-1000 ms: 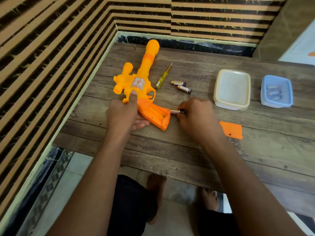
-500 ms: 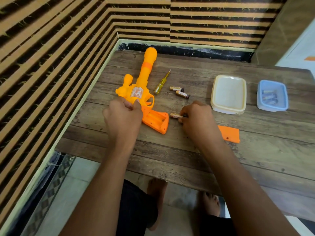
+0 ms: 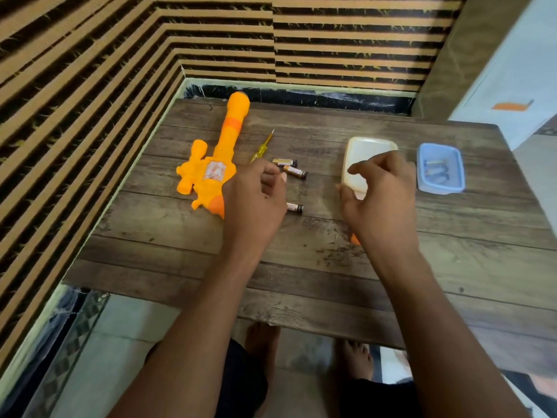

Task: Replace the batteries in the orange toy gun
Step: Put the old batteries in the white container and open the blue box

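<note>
Since half a second ago: both hands have lifted off the work. The left hand has let go of the gun body and now hovers over the grip; the right hand has released the battery it held at the grip's end and drifted toward the containers.

Left to right. Orange toy gun lies flat on the wooden surface, barrel toward the wall, grip hidden under the left hand. Moulded hollow plastic, likely light and rigid, glossy and a bit slick; best steadied at the thick body above the grip. Left fingers loosely curled, holding nothing. Yellow clear-handled screwdriver just beside the barrel. Two batteries near it, a third battery near the left hand: small smooth cylinders, apt to roll; pinch at mid-length. Right fingers apart, empty, over the cream tub. Blue tub, thin plastic, holds more batteries. The orange cover is mostly hidden under the right wrist.
</note>
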`<state>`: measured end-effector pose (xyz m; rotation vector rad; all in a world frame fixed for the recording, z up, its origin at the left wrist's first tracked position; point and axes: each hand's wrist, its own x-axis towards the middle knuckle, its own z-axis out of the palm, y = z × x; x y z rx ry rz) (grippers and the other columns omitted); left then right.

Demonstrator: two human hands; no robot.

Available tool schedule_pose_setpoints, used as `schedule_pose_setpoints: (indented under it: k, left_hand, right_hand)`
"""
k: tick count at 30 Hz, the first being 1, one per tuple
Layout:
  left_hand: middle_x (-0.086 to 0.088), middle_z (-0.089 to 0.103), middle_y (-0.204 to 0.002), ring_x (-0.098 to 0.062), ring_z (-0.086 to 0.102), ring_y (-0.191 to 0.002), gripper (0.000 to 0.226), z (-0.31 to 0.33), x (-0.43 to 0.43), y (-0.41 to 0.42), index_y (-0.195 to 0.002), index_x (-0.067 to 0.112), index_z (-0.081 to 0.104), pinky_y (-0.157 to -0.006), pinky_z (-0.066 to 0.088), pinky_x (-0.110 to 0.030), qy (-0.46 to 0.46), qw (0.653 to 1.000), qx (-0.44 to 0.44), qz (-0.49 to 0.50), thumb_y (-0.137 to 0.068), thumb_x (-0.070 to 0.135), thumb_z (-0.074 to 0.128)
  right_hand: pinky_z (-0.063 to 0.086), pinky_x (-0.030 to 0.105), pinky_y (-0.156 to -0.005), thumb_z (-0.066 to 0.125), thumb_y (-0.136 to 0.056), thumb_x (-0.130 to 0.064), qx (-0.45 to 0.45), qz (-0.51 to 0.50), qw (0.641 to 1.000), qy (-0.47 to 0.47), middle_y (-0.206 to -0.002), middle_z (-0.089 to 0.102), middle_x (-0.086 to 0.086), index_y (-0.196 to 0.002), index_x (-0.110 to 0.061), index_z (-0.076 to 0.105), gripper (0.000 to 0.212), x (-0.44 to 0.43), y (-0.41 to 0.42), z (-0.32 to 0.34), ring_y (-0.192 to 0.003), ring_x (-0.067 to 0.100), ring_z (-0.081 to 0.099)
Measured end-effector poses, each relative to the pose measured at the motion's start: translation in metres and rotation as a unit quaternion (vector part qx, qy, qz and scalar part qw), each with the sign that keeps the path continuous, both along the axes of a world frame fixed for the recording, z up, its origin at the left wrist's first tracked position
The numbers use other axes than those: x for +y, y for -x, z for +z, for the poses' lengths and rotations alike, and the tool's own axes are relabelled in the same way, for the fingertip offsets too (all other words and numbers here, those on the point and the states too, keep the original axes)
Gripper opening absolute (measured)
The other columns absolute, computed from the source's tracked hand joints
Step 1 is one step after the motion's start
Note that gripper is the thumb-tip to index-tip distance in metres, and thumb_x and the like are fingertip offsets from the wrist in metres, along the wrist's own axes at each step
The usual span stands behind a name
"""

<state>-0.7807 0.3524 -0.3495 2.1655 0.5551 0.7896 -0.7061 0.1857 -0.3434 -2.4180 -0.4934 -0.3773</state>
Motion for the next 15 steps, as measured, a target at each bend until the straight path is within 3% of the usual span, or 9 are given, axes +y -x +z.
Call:
schedule_pose_setpoints:
  k: [4,7,10,12,15]
  left_hand:
    - [0.002,0.073,-0.084,0.005,0.061,-0.069,0.006,-0.003,-0.024,-0.02,-0.098,0.009,0.075,-0.06,0.05,-0.011,-0.001,0.999,-0.007,-0.054,-0.096,0.014,0.071]
    - [0.004,0.071,-0.086,0.001,0.062,-0.071,0.006,-0.004,-0.04,-0.031,-0.098,0.01,0.074,-0.063,0.05,-0.013,0.0,0.997,-0.009,-0.076,-0.098,0.014,0.069]
    - [0.002,0.073,-0.09,-0.007,0.066,-0.077,0.007,-0.007,-0.054,-0.036,-0.101,0.01,0.073,-0.066,0.052,-0.016,0.005,0.996,-0.022,-0.082,-0.098,0.012,0.068]
    - [0.002,0.073,-0.093,-0.008,0.067,-0.081,0.009,-0.009,-0.059,-0.037,-0.106,0.009,0.073,-0.067,0.05,-0.01,0.006,0.996,-0.023,-0.088,-0.099,0.012,0.067]
    - [0.004,0.072,-0.098,-0.001,0.065,-0.082,0.014,-0.014,-0.061,-0.039,-0.112,0.008,0.073,-0.069,0.046,-0.003,0.018,0.995,-0.013,-0.094,-0.101,0.014,0.066]
  right_hand:
    - [0.039,0.055,-0.115,0.084,-0.082,-0.035,0.086,-0.014,0.994,0.059,-0.155,0.044,0.014,-0.132,-0.02,0.07,0.054,-0.014,-0.017,-0.009,-0.142,0.038,0.04]
    - [0.036,0.049,-0.12,0.084,-0.082,-0.028,0.122,0.004,0.99,0.063,-0.16,0.04,0.016,-0.135,-0.018,0.069,0.056,-0.016,-0.026,-0.015,-0.15,0.034,0.033]
    - [0.042,0.045,-0.117,0.081,-0.082,-0.022,0.116,0.011,0.991,0.067,-0.151,0.054,0.018,-0.13,-0.013,0.072,0.049,-0.018,-0.032,-0.015,-0.148,0.034,0.038]
    - [0.048,0.046,-0.111,0.076,-0.084,-0.02,0.098,0.012,0.992,0.074,-0.144,0.06,0.019,-0.126,-0.011,0.073,0.043,-0.018,-0.031,-0.013,-0.143,0.037,0.045]
    - [0.057,0.046,-0.087,0.062,-0.088,-0.026,0.029,0.002,0.997,0.077,-0.129,0.069,0.015,-0.114,-0.008,0.076,0.035,-0.017,-0.025,-0.009,-0.119,0.041,0.062]
